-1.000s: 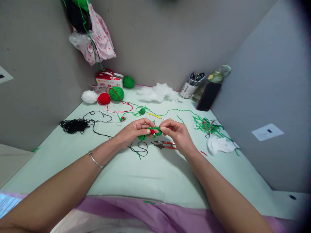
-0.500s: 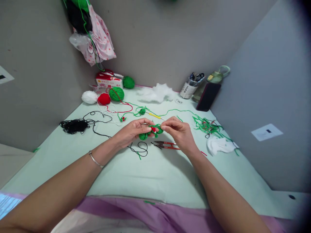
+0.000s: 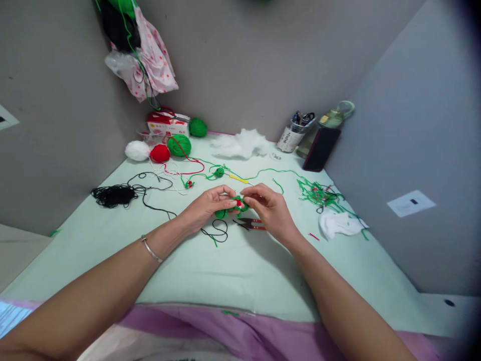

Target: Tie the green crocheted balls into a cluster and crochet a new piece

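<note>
A small green and red crochet piece (image 3: 239, 202) is held above the middle of the table. My left hand (image 3: 205, 206) grips its left side between thumb and fingers, and a green ball-shaped part (image 3: 221, 213) hangs below that hand. At the right edge of the piece, the thumb and index finger of my right hand (image 3: 269, 204) are pinched together; whether a needle or yarn end is between them is too small to tell. Thread snips (image 3: 251, 223) with red handles lie beneath my right hand, partly hidden. Beyond the fingers lies a yellow-handled crochet hook (image 3: 238, 178).
Black yarn (image 3: 114, 195) lies left, with green (image 3: 179, 145), red (image 3: 160, 153) and white (image 3: 137, 150) yarn balls behind it. White stuffing (image 3: 242, 144) is at the back. A pen cup (image 3: 290, 138), phone (image 3: 321, 149), bottle (image 3: 332, 118) and green yarn scraps (image 3: 319, 194) are at right.
My right hand has moved slightly left, closer to the crochet piece, and covers more of its right side. My left hand keeps its hold. The view has shifted a little.
</note>
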Motion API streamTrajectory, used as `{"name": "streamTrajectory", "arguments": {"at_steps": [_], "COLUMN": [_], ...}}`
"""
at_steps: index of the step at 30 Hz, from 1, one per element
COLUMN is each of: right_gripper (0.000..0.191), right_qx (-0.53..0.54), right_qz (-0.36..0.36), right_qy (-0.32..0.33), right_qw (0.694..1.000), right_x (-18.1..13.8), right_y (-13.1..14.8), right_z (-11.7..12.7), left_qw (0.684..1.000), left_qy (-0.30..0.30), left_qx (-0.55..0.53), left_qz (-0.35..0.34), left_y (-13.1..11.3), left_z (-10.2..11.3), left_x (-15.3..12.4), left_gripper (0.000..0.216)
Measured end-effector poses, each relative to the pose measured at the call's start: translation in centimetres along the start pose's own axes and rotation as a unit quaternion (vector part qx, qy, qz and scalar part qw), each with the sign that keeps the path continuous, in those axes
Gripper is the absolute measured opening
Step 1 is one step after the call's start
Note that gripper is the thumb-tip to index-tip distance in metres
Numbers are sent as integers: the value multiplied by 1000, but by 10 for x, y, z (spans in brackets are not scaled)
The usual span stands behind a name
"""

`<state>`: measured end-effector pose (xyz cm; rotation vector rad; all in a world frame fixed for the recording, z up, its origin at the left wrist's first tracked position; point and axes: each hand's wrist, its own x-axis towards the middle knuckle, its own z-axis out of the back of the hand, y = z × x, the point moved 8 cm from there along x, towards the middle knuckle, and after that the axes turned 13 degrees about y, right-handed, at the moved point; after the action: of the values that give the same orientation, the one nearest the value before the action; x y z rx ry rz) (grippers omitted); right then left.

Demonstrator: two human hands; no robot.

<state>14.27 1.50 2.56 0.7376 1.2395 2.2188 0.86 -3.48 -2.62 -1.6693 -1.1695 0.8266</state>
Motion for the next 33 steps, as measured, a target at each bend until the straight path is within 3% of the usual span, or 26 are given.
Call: {"name": "streamTrajectory", "arguments": {"at_steps": [3,9,14,22,33], "right_gripper": [10,20,18,14,16], "right_qx": [-30,-154,-152,-31,30], "right_qz": [16,118,52,-38,-61], "right_qy": [-5,10,20,22,34], "right_qw": [999,981,987,999,997], "right_x": [-2,-8,-4,0,0], "right_y": [4,27,13,-9,-12], "right_z": [0,-16,-14,-3,-3], "left_qw": [1000,999,999,1000,999], "left_qy": [-10,-15,-39,-5,14], "left_qx": [-6,24,16,12,32], "left_qz": [-4,-32,-23,-8,-25], "left_y": [1,-2,0,2,2], "left_z": [1,-2,5,-2,-2], "left_x": [0,1,0,-1,1], "left_gripper": [30,26,28,25,23]}}
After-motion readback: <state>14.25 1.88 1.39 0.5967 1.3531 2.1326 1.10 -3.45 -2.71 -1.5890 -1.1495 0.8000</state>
